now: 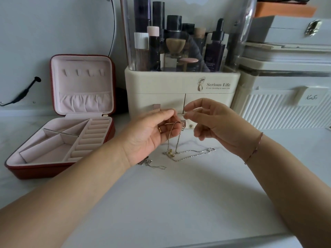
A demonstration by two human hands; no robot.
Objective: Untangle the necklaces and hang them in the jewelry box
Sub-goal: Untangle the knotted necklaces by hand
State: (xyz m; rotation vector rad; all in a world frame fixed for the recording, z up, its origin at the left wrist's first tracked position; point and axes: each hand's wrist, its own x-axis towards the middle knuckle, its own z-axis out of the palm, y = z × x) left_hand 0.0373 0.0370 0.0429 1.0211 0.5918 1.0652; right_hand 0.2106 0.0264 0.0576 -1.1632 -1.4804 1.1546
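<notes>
Left hand: the left hand (150, 135) was raised just above the middle of the frame, palm turned up. Its thumb and forefinger were pinched on a gold-toned necklace (169, 142), and the other fingers were loosely curled beneath.
Right hand: the right hand (216, 126) was just right of centre, level with the left and close beside it. Its forefinger and thumb were drawn together as if in a pinch, but whether a strand lay between them could not be told.
Gold-toned necklace: it hung from the left hand's fingers down to the tabletop (179, 203), where its lower end met a small knot of chain.
Silver necklace: the silver necklace (193, 154) lay flat on the tabletop below the right hand, running from the knot towards the right.
Third chain: another silver chain (155, 166) lay on the tabletop, partly hidden under the left wrist.
Jewelry box: the red jewelry box (35, 171) stood open at the left of the frame with a pink lining. Its lid was upright with a row of hooks (82, 72), and no chain showed on them.
Ring: a gold ring (159, 129) sat on a left-hand finger.
Bracelet: a thin bracelet (256, 149) circled the right wrist.
Cosmetics organiser: the cream cosmetics organiser (179, 86), marked "Serious Life", stood at upper centre behind the hands and held bottles under a clear cover.
Storage bins: white storage bins (286, 111) were stacked at the upper right.
</notes>
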